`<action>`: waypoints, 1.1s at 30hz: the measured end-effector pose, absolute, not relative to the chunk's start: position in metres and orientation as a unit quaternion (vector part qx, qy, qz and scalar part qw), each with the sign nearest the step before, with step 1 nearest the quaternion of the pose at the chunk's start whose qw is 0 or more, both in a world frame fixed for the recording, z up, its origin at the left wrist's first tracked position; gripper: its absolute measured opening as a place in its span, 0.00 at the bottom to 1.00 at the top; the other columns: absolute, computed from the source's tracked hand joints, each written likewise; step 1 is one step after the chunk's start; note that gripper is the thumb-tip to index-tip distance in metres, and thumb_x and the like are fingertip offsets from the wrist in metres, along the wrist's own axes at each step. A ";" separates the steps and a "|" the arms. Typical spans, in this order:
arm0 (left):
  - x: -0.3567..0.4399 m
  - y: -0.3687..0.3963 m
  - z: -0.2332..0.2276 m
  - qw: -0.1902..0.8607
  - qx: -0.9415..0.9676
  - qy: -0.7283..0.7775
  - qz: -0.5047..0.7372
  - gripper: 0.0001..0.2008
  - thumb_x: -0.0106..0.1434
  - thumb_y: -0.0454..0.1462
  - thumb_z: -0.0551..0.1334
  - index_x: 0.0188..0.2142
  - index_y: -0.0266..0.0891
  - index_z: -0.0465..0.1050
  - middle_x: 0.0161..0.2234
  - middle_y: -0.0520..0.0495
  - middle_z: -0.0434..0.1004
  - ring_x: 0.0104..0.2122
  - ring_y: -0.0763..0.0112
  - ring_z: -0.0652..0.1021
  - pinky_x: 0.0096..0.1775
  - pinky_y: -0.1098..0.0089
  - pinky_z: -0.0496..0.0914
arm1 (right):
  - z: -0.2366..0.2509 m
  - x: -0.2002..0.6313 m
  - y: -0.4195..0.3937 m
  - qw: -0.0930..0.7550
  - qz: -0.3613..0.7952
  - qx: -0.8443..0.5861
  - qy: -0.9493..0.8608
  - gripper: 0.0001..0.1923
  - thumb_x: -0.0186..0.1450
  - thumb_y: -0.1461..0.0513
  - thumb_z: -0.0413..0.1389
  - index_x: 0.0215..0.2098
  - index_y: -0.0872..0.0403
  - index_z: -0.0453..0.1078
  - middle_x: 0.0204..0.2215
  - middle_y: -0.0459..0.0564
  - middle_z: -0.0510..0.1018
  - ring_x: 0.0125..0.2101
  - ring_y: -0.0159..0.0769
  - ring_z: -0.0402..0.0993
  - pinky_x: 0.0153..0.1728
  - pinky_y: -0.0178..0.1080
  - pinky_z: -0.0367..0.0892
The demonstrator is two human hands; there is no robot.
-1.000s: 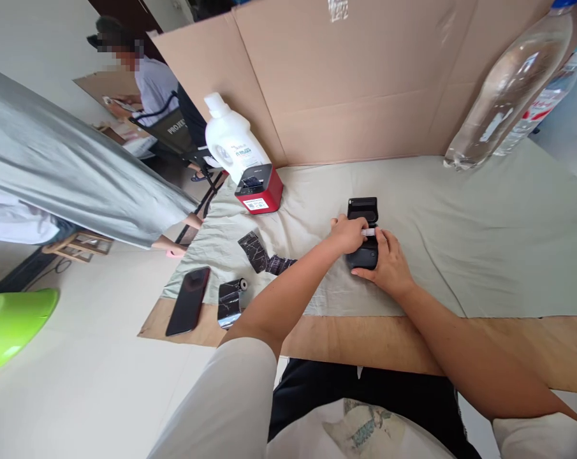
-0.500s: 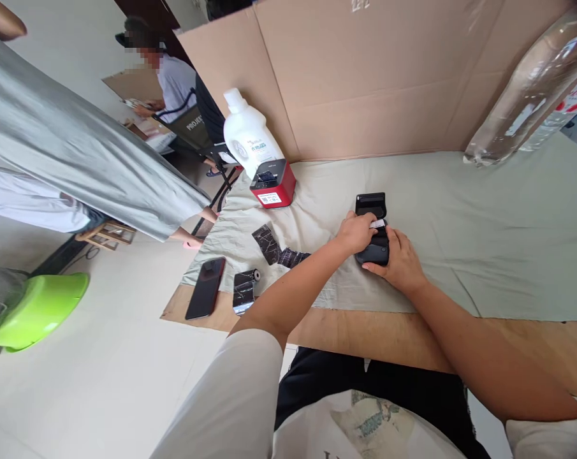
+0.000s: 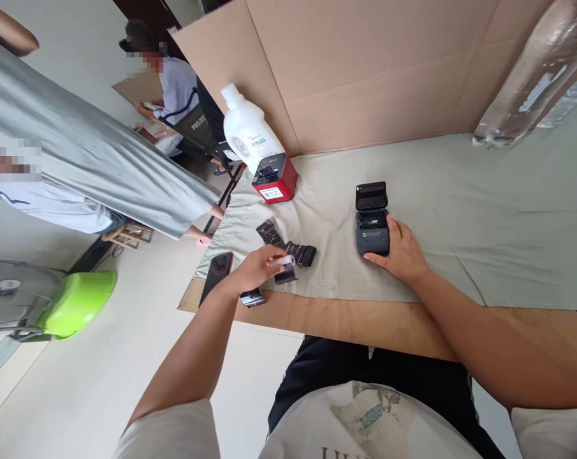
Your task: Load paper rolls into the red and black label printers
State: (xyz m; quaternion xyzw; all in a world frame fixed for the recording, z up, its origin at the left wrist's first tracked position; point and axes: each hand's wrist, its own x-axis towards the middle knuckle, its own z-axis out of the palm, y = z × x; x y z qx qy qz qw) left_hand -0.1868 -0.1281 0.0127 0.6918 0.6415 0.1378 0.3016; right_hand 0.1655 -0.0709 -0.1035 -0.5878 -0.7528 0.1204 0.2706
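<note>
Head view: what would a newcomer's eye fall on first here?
Probably the bright green tub at the picture's left, and the red-and-black box in front of the white bottle. Next, the dark device, lid open, which the right hand holds by its near right corner. Left of it, the left hand pinches a small pale roll.

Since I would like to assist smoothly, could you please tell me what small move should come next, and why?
I would probably set the small white cylinder down on the pale grey-green cloth: the left hand holds it away from the open dark-grey plastic device, which the right hand touches.
</note>
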 end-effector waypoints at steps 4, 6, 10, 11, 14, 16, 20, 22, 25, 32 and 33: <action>-0.203 -0.156 -0.008 0.222 0.727 0.649 0.034 0.12 0.58 0.39 0.60 0.40 0.41 0.77 0.41 0.45 0.79 0.43 0.56 0.78 0.47 0.59 0.71 | -0.104 0.166 -0.071 0.275 0.126 -0.587 -0.751 0.57 0.57 0.41 0.61 0.71 0.58 0.41 0.60 0.69 0.62 0.58 0.62 0.62 0.56 0.60 0.61; -0.202 -0.157 -0.019 0.191 0.742 0.643 0.008 0.12 0.57 0.38 0.61 0.40 0.41 0.77 0.41 0.44 0.80 0.46 0.54 0.78 0.50 0.56 0.70 | -0.104 0.166 -0.070 0.274 0.125 -0.588 -0.751 0.56 0.57 0.41 0.61 0.71 0.58 0.42 0.60 0.69 0.62 0.57 0.61 0.62 0.56 0.60 0.61; -0.191 -0.144 -0.027 0.148 0.741 0.652 0.063 0.14 0.60 0.38 0.59 0.44 0.39 0.76 0.45 0.41 0.79 0.49 0.55 0.77 0.53 0.56 0.70 | -0.105 0.166 -0.070 0.273 0.121 -0.591 -0.749 0.56 0.57 0.40 0.60 0.71 0.57 0.42 0.60 0.68 0.63 0.57 0.61 0.63 0.56 0.60 0.61; -0.186 -0.139 -0.026 0.133 0.746 0.647 0.084 0.15 0.61 0.35 0.58 0.47 0.38 0.75 0.46 0.40 0.79 0.50 0.56 0.76 0.54 0.56 0.70 | -0.106 0.166 -0.070 0.275 0.120 -0.590 -0.750 0.56 0.57 0.40 0.60 0.71 0.57 0.41 0.59 0.68 0.63 0.57 0.61 0.63 0.56 0.60 0.62; -0.165 -0.121 -0.023 0.114 0.789 0.598 0.083 0.28 0.57 0.27 0.55 0.58 0.38 0.69 0.58 0.41 0.73 0.60 0.56 0.69 0.61 0.53 0.64 | -0.106 0.166 -0.070 0.279 0.119 -0.585 -0.752 0.57 0.57 0.40 0.60 0.72 0.56 0.40 0.59 0.68 0.63 0.57 0.61 0.63 0.55 0.61 0.62; -0.151 -0.109 -0.022 0.137 0.812 0.567 0.028 0.36 0.54 0.25 0.56 0.63 0.41 0.63 0.65 0.42 0.65 0.66 0.53 0.62 0.64 0.48 0.59 | -0.106 0.166 -0.070 0.278 0.123 -0.586 -0.751 0.57 0.57 0.39 0.60 0.72 0.56 0.40 0.59 0.68 0.63 0.57 0.62 0.63 0.55 0.61 0.62; -0.126 -0.090 -0.016 0.198 0.800 0.565 -0.025 0.37 0.52 0.24 0.60 0.63 0.40 0.64 0.62 0.39 0.68 0.63 0.48 0.66 0.63 0.45 0.58 | -0.107 0.166 -0.069 0.273 0.130 -0.588 -0.750 0.57 0.57 0.39 0.60 0.72 0.56 0.40 0.59 0.67 0.63 0.57 0.62 0.62 0.56 0.61 0.62; -0.116 -0.086 -0.008 0.279 0.789 0.545 0.039 0.35 0.53 0.28 0.64 0.61 0.40 0.66 0.60 0.38 0.70 0.60 0.48 0.69 0.62 0.48 0.60 | -0.108 0.166 -0.069 0.279 0.129 -0.583 -0.752 0.57 0.57 0.39 0.60 0.72 0.56 0.40 0.60 0.67 0.63 0.58 0.62 0.62 0.56 0.62 0.62; -0.097 -0.083 0.005 0.521 0.721 0.424 0.172 0.34 0.53 0.37 0.70 0.60 0.44 0.66 0.58 0.40 0.71 0.55 0.53 0.74 0.56 0.53 0.67 | -0.109 0.165 -0.071 0.304 0.111 -0.568 -0.757 0.57 0.56 0.40 0.61 0.71 0.55 0.41 0.62 0.67 0.60 0.59 0.63 0.59 0.56 0.63 0.62; -0.046 -0.072 0.006 0.738 0.535 0.286 0.296 0.32 0.47 0.37 0.77 0.51 0.45 0.71 0.46 0.44 0.75 0.48 0.58 0.78 0.49 0.59 0.71 | -0.104 0.166 -0.072 0.381 0.080 -0.477 -0.788 0.49 0.60 0.48 0.61 0.71 0.53 0.44 0.62 0.66 0.60 0.59 0.60 0.59 0.58 0.62 0.61; -0.042 -0.070 0.004 0.734 0.531 0.301 0.300 0.33 0.46 0.38 0.77 0.51 0.45 0.70 0.46 0.45 0.74 0.46 0.59 0.78 0.48 0.60 0.71 | -0.102 0.166 -0.072 0.395 0.077 -0.465 -0.789 0.48 0.61 0.49 0.61 0.71 0.54 0.44 0.61 0.66 0.61 0.59 0.59 0.60 0.58 0.62 0.61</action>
